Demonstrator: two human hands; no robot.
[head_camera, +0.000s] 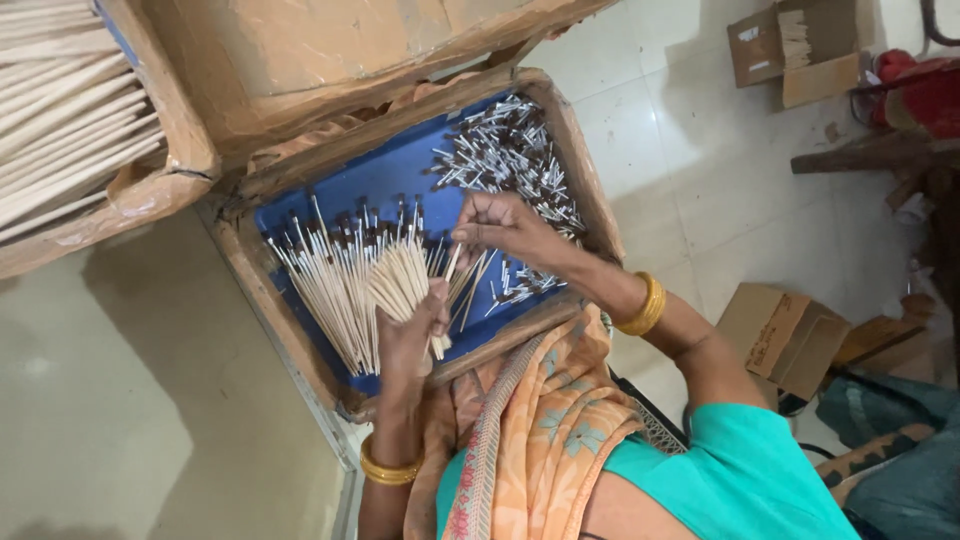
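Fitting metal ferrules onto wooden sticks over a blue-lined tray.

Largest first: worn cardboard tray (590, 190) w/ blue liner sat centre, a box of long pale sticks (70, 120) at far left. In the tray, fitted sticks (330, 290) lay fanned at left, dark tips capped in silver; a heap of loose ferrules (510, 155), small shiny tubes, filled the far-right corner. Left hand (415, 335) was clenched round a bundle of bare sticks (400, 285), thin, smooth, round. Right hand (500, 225) pinched one stick's end, fingertips closed on it; ferrule there too small to tell. Step looked mid-batch; next move prob. calls for seating a ferrule squarely, steady pinch.
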